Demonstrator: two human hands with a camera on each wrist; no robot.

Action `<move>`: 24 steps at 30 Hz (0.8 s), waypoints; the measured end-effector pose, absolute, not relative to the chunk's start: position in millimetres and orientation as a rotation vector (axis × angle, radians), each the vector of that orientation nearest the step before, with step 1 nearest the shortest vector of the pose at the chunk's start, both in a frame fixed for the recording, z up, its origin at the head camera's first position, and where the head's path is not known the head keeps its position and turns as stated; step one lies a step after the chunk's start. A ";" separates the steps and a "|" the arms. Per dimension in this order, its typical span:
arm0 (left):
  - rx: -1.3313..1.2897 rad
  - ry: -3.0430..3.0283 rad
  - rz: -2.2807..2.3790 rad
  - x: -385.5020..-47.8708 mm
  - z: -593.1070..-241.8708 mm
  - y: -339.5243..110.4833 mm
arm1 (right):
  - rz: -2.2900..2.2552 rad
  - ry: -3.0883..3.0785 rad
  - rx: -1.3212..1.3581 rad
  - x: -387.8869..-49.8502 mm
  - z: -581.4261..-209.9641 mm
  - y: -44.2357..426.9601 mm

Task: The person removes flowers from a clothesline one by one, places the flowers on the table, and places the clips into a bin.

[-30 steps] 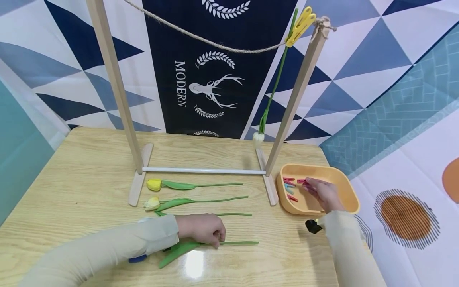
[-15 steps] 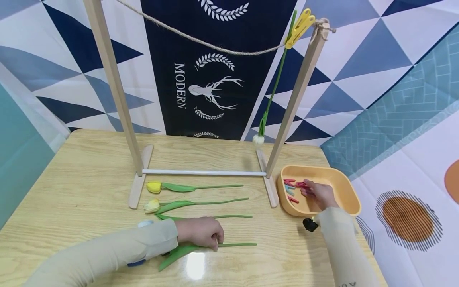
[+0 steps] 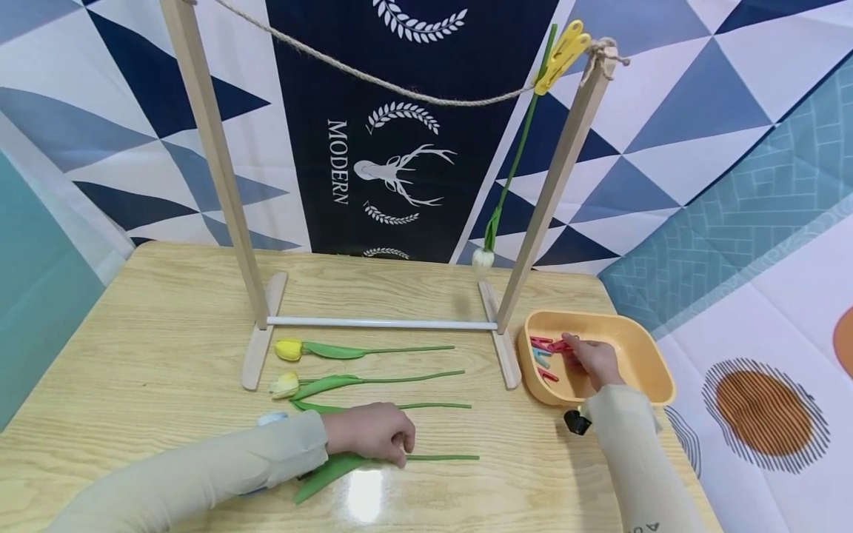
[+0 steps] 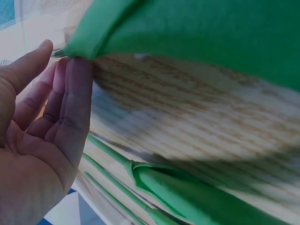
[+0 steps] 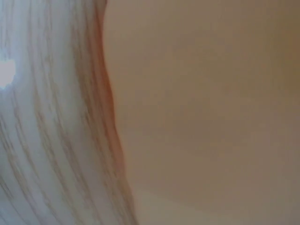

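Note:
My left hand (image 3: 381,431) is over the nearest tulip (image 3: 443,457), thumb and curled fingers about its stem. In the left wrist view, that tulip's green leaf (image 4: 187,37) spreads beside the fingertips; its bloom is hidden under my forearm in the head view. My right hand (image 3: 597,361) reaches into an orange plastic basin (image 3: 649,363) and pinches a red clothespin (image 3: 562,346). More clothespins, red and a light blue one (image 3: 541,358), lie at the basin's left side. The right wrist view shows only the blurred basin wall (image 5: 206,112) and tabletop, not the hand.
A wooden frame with two posts (image 3: 556,181) and a white crossbar (image 3: 386,323) stands behind. From its sagging rope (image 3: 400,89) a white tulip (image 3: 483,257) hangs upside down by a yellow clothespin (image 3: 563,55). Yellow tulips (image 3: 289,349) lie in rows on the table (image 3: 166,355).
My right hand has shifted slightly within the basin, and the red clothespin at its fingertips has turned to slant. The left hand stays at the tulip stem, almost unmoved.

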State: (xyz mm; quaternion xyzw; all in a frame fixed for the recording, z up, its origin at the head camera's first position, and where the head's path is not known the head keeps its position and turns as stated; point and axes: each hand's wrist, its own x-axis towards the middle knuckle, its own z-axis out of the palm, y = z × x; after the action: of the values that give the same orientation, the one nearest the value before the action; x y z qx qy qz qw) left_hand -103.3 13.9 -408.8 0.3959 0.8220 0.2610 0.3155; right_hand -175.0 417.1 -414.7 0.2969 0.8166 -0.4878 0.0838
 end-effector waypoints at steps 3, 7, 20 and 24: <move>1.028 2.163 0.700 -103.1 -409.1 11.8 | -1.346 2.465 0.897 -173.0 -416.6 417.4; 1.027 2.171 0.703 -103.7 -408.8 8.5 | -1.303 2.493 0.908 -173.2 -416.6 417.1; 1.025 2.186 0.701 -107.3 -403.2 -4.3 | -1.304 2.505 0.961 -175.0 -413.5 414.8; 1.016 2.190 0.709 -105.2 -405.1 -6.7 | -1.285 2.503 0.993 -171.2 -408.4 412.4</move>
State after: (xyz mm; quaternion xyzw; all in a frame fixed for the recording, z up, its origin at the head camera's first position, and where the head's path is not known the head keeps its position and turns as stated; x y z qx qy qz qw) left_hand -105.2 -6.7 -405.1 0.3844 0.8281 0.2680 0.3076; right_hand -171.2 412.4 -408.4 0.3318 0.8362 -0.4294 0.0789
